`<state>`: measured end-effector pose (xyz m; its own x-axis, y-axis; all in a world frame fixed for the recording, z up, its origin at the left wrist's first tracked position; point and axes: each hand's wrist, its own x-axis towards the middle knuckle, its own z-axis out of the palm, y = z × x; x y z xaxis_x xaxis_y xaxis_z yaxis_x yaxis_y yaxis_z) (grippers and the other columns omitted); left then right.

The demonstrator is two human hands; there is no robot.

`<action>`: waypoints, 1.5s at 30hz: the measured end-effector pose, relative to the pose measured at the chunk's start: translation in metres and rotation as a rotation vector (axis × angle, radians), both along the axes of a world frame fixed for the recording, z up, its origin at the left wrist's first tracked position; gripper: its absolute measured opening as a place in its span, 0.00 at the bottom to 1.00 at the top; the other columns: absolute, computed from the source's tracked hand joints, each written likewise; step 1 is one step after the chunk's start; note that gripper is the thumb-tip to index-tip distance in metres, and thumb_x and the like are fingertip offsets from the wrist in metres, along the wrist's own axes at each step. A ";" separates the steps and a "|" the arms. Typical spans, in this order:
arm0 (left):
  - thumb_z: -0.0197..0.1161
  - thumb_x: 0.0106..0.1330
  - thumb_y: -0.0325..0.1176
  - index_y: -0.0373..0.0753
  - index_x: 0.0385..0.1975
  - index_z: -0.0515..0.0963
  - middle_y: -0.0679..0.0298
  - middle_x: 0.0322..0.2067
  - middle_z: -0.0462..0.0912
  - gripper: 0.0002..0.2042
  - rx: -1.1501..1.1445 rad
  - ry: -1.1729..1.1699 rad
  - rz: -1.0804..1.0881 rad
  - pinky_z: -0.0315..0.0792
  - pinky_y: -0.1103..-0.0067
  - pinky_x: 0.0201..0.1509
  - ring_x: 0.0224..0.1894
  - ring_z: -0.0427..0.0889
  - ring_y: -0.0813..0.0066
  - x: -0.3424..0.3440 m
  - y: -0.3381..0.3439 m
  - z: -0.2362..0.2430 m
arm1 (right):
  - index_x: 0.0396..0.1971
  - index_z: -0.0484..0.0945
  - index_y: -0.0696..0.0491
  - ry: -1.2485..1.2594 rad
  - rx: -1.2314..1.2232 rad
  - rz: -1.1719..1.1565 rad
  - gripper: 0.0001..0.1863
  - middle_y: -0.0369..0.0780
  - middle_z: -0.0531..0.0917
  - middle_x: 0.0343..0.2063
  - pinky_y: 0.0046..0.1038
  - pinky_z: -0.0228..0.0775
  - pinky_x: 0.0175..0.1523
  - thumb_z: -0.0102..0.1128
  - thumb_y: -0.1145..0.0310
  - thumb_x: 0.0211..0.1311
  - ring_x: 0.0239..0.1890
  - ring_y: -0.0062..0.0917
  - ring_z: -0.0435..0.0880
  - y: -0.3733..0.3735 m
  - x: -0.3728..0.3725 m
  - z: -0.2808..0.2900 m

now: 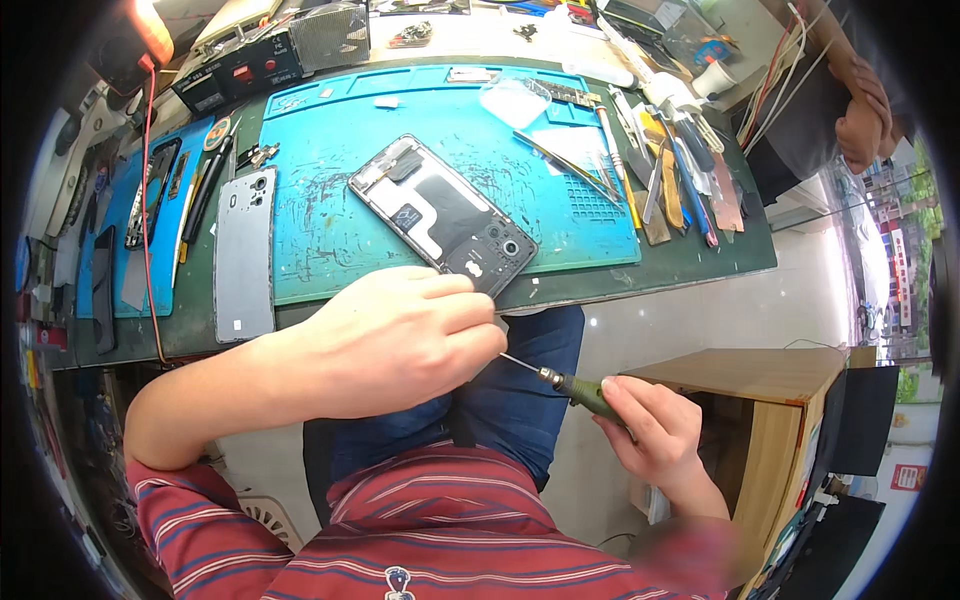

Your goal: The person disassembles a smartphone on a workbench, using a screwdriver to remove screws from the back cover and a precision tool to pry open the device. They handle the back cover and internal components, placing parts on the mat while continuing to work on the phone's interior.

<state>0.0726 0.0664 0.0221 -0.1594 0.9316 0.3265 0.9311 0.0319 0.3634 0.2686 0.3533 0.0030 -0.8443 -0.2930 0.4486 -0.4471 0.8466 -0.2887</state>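
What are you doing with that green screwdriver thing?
A person at a workbench grips a green-handled screwdriver in the right hand. The left hand is curled at the tool's far end, hiding the tip, so I can't tell what it pinches. A phone lies on the blue mat with inner parts showing. A grey panel lies left of it.

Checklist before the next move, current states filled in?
1. Screwdriver gripped by its green handle: ok, in the right hand.
2. Screwdriver tip in sight: not ok, hidden at the left hand.
3. Left hand free of small parts: cannot tell, fingers curled.
4. Opened phone fully in sight: not ok, left hand covers part.
5. Grey panel apart from phone: ok, left of it.
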 end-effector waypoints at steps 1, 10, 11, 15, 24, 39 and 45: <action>0.72 0.60 0.28 0.41 0.42 0.83 0.66 0.32 0.77 0.11 -0.007 -0.010 0.000 0.78 0.69 0.40 0.37 0.83 0.65 0.002 -0.003 0.000 | 0.53 0.90 0.52 0.018 0.005 0.001 0.26 0.39 0.91 0.44 0.24 0.73 0.26 0.81 0.77 0.49 0.25 0.21 0.81 -0.001 0.001 -0.001; 0.73 0.54 0.24 0.40 0.34 0.84 0.64 0.28 0.80 0.09 -0.016 -0.245 0.127 0.79 0.68 0.36 0.32 0.83 0.63 0.031 -0.026 0.006 | 0.52 0.91 0.48 0.102 0.109 0.090 0.25 0.36 0.88 0.39 0.23 0.68 0.24 0.76 0.75 0.50 0.21 0.19 0.75 0.003 0.011 0.000; 0.73 0.54 0.23 0.39 0.34 0.85 0.63 0.27 0.80 0.09 -0.017 -0.178 0.161 0.79 0.67 0.35 0.31 0.84 0.62 0.029 -0.026 0.012 | 0.52 0.91 0.48 0.107 0.113 0.083 0.25 0.36 0.89 0.39 0.23 0.67 0.24 0.76 0.75 0.50 0.21 0.19 0.75 0.005 0.014 0.003; 0.70 0.59 0.23 0.38 0.31 0.84 0.59 0.26 0.84 0.03 -0.015 -0.128 0.383 0.80 0.65 0.32 0.28 0.85 0.60 0.013 -0.049 0.006 | 0.51 0.90 0.53 0.118 0.106 -0.095 0.27 0.38 0.89 0.38 0.26 0.68 0.25 0.74 0.81 0.45 0.22 0.25 0.77 0.025 0.031 -0.001; 0.74 0.66 0.28 0.44 0.67 0.79 0.56 0.52 0.87 0.27 -0.049 -0.200 0.121 0.80 0.60 0.58 0.52 0.86 0.52 -0.011 -0.003 0.013 | 0.55 0.88 0.57 0.075 0.018 -0.224 0.32 0.43 0.90 0.40 0.29 0.79 0.34 0.75 0.85 0.43 0.30 0.33 0.87 0.030 0.042 -0.009; 0.82 0.59 0.40 0.36 0.57 0.77 0.53 0.54 0.76 0.29 -0.685 -0.146 0.047 0.75 0.65 0.58 0.56 0.80 0.54 -0.122 0.032 0.056 | 0.57 0.87 0.57 0.038 -0.020 -0.290 0.31 0.45 0.90 0.41 0.31 0.84 0.39 0.78 0.84 0.48 0.36 0.36 0.91 0.036 0.048 -0.018; 0.73 0.73 0.38 0.32 0.52 0.82 0.64 0.41 0.88 0.17 -0.722 -0.563 0.263 0.78 0.77 0.54 0.45 0.84 0.77 -0.135 0.026 0.073 | 0.58 0.87 0.57 0.046 -0.017 -0.295 0.31 0.45 0.90 0.42 0.31 0.84 0.39 0.78 0.84 0.49 0.36 0.36 0.91 0.038 0.045 -0.019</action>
